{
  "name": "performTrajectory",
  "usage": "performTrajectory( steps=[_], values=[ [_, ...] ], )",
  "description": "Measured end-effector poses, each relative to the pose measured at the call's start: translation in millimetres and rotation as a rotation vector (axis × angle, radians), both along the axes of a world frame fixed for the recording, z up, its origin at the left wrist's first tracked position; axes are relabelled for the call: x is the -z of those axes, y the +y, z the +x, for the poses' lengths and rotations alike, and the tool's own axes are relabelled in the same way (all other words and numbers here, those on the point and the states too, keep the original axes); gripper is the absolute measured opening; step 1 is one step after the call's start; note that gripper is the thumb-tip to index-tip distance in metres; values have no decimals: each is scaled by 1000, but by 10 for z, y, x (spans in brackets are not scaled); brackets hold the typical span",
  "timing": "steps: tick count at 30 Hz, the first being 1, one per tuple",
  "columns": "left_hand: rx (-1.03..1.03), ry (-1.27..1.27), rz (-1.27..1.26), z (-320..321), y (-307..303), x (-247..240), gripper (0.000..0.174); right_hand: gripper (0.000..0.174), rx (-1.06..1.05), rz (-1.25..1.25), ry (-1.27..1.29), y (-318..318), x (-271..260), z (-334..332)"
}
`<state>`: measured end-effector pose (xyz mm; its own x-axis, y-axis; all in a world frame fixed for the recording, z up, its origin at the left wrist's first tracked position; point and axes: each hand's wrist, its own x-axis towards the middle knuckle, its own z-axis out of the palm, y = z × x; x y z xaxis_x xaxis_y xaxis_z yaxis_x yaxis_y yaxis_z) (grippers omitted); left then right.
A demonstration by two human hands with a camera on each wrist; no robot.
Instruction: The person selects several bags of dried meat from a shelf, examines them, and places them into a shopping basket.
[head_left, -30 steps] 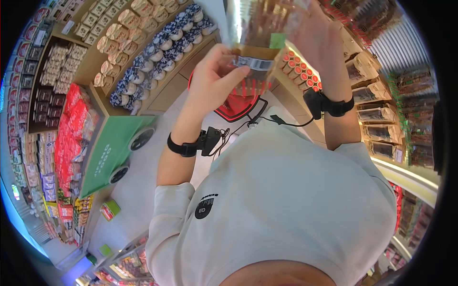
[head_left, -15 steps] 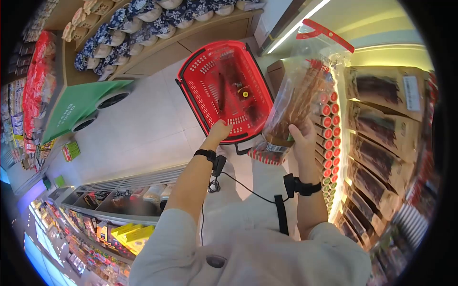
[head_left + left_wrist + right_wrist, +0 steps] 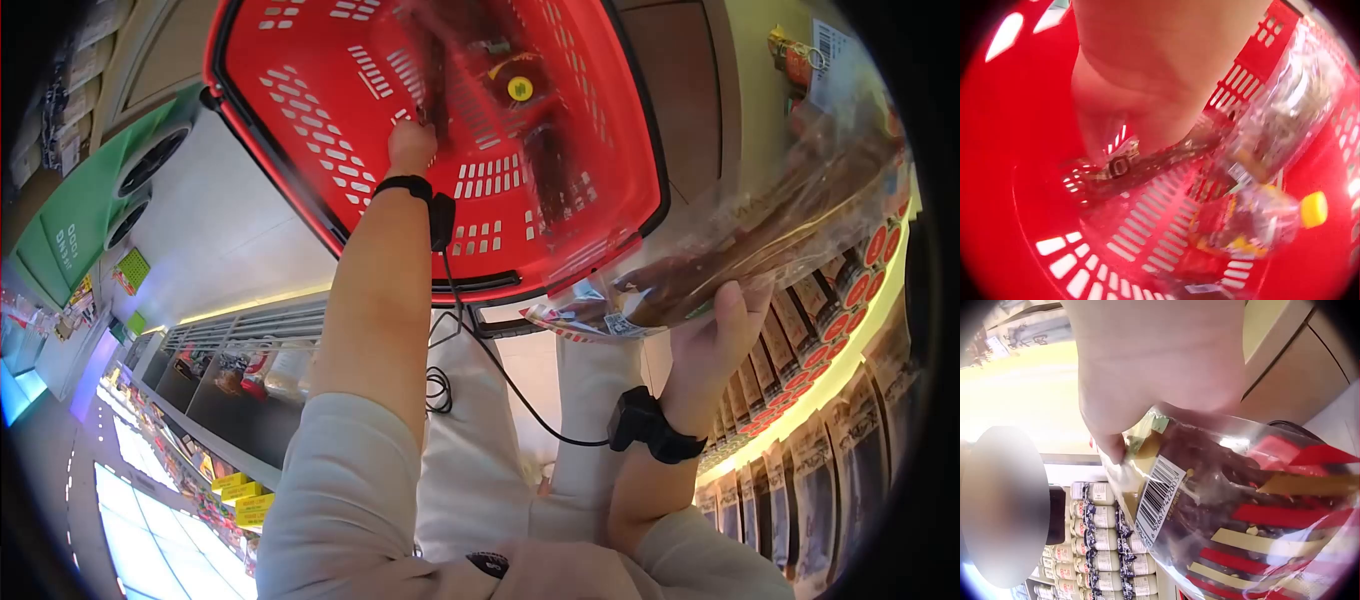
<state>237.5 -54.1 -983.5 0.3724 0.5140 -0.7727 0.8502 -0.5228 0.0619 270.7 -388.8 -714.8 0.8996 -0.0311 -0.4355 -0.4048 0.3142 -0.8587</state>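
My left hand (image 3: 412,148) reaches down inside the red basket (image 3: 300,215). In the left wrist view its fingers curl round a long dark wrapped package (image 3: 1147,164); a bottle with a yellow cap (image 3: 1260,220) and a clear bag (image 3: 1297,103) lie beside it. My right hand (image 3: 722,335) grips a long clear bag of brown food (image 3: 740,255) at the basket's right side. The right wrist view shows the hand (image 3: 1160,369) pinching that bag's edge near a barcode label (image 3: 1161,497), with red and cream stripes below.
Shelves of packaged goods (image 3: 810,480) and red-lidded containers (image 3: 858,288) stand at the right. A green display (image 3: 85,225) stands at the left, above a low case with a slatted edge (image 3: 250,325). Cables hang between my wrists. Jars (image 3: 1102,537) line a shelf.
My left hand has come off the bag and gone down into the basket, round the dark package. My right hand has carried the bag down and right. The basket now appears larger and nearer.
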Motion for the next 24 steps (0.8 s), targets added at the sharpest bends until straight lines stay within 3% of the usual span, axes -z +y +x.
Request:
performTrajectory(
  steps=[3, 5, 8, 11, 13, 17, 18, 20, 24],
  values=[
    [112, 65, 6, 32, -13, 163, 38, 54, -58, 80, -28, -59, 78, 48],
    [383, 4, 51, -2, -78, 107, 33, 52, -120, -2, 56, -33, 78, 97],
    [239, -165, 38, -37, -105, -39, 31, 49, -124, -31, 99, 198, -59, 253],
    [250, -243, -35, 3, -122, -767, 28, 48, -159, -38, 155, 321, -174, 338],
    [162, -256, -81, -31, -119, -1299, 25, 50, -131, -46, 176, 390, -222, 350],
    [-405, -361, -449, -196, -133, -2304, 19, 50, -167, -26, 163, 461, -338, 325],
    [-411, -351, -446, -243, -138, -2514, 19, 49, -148, -26, 181, 500, -387, 321],
    [-666, -473, -638, -346, -126, -2843, 18, 46, -161, 35, 198, 513, -409, 270],
    [-727, -593, -729, -605, -78, -3068, 19, 44, -238, -18, 228, 650, -509, 158]
  ],
)
